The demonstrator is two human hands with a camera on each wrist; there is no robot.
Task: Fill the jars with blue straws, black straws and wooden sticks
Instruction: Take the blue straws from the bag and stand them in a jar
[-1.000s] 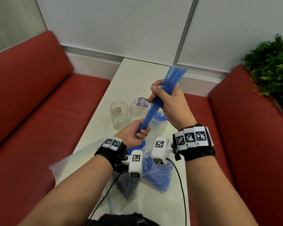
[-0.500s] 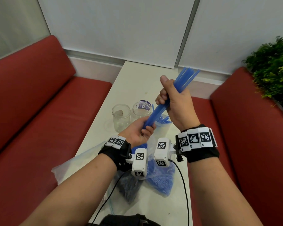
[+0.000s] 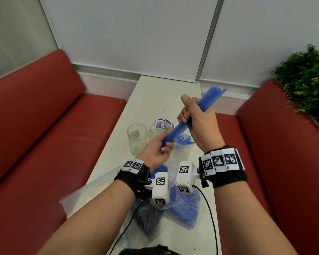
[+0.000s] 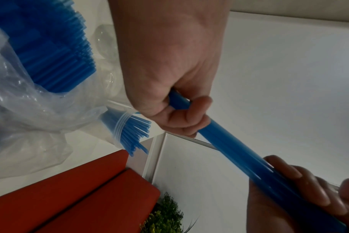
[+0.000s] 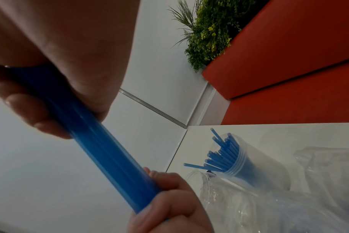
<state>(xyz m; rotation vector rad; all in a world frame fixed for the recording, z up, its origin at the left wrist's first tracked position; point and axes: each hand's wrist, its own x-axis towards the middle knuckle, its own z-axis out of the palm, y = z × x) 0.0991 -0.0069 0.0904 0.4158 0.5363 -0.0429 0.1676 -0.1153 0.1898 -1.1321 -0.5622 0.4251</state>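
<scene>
A bundle of blue straws (image 3: 179,128) slants in the air over the white table (image 3: 155,100). My right hand (image 3: 195,122) grips its upper half, and my left hand (image 3: 159,148) grips its lower end (image 4: 179,102). The same bundle (image 5: 102,141) shows in the right wrist view between both hands. Under the hands stands a clear jar (image 3: 182,150) with several blue straws (image 5: 223,152) in it. Two more jars stand to its left: an empty-looking one (image 3: 137,138) and one with a purple label (image 3: 159,127).
Plastic bags lie near the table's front edge, one with blue straws (image 3: 184,208) and one with dark straws (image 3: 147,218). Red benches (image 3: 50,144) flank the table on both sides. A green plant (image 3: 306,76) stands at the back right.
The bundle has tilted further over to the right and my right hand has slid along it and turned, thumb now up. My left hand stays on the lower end.
</scene>
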